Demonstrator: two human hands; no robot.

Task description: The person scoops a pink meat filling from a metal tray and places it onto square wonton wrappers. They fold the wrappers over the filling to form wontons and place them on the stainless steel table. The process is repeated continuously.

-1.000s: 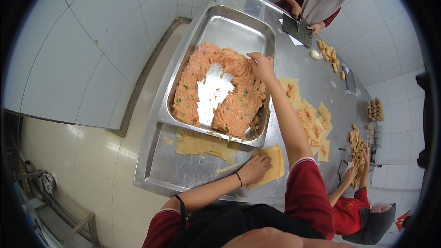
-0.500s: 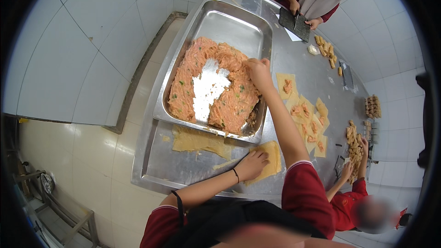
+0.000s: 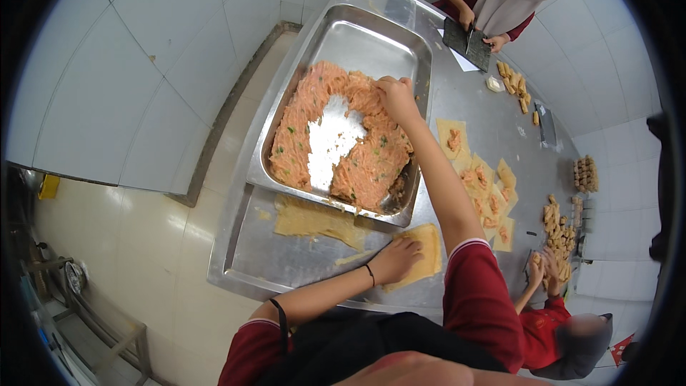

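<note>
In the head view, the right hand reached into the steel tray, fingers curled and pinching at the orange filling heaped along the tray's near and left parts. The left hand lay nearly flat, fingers loosely bent, pressing a pale wrapper on the table just below the tray. The filling looked soft, sticky and light, best scooped in a small pinch. The wrapper seemed thin and tearable, best lifted by an edge.
</note>
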